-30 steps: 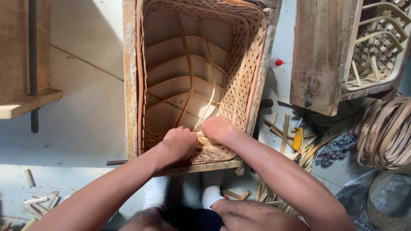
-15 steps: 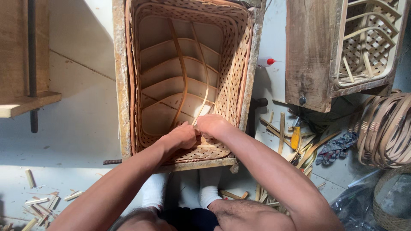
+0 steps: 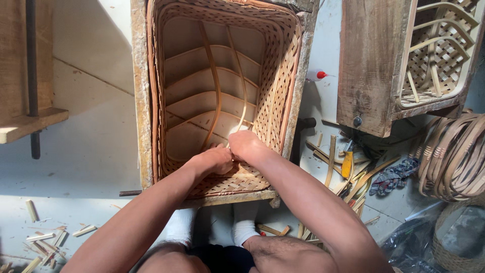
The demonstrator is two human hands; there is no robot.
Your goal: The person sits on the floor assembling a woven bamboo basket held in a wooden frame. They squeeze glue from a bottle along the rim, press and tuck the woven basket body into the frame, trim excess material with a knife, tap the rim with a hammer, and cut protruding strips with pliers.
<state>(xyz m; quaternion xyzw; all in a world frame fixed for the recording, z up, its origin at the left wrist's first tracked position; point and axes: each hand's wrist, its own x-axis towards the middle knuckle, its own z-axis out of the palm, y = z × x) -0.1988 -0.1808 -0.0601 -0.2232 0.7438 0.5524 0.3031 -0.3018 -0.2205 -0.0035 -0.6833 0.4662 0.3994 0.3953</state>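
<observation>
Inside the half-woven bamboo basket [image 3: 222, 96], which sits in a wooden mould frame [image 3: 140, 101] on the floor, both hands meet at its near wall: the left hand [image 3: 214, 161] presses the weave while the right hand [image 3: 246, 146] pinches a loose bamboo strip [image 3: 241, 96]. Bent too sharply there, the thin strip could likely kink or split.

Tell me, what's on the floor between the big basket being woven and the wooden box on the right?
A small white bottle with a red cap, seen from the head camera.

Both hands, left hand [image 3: 214, 161] and right hand [image 3: 246, 146], are pressing together on a bamboo strip [image 3: 241, 114] inside the woven basket [image 3: 275, 108]. The basket is sitting in a wooden frame [image 3: 140, 101].
</observation>
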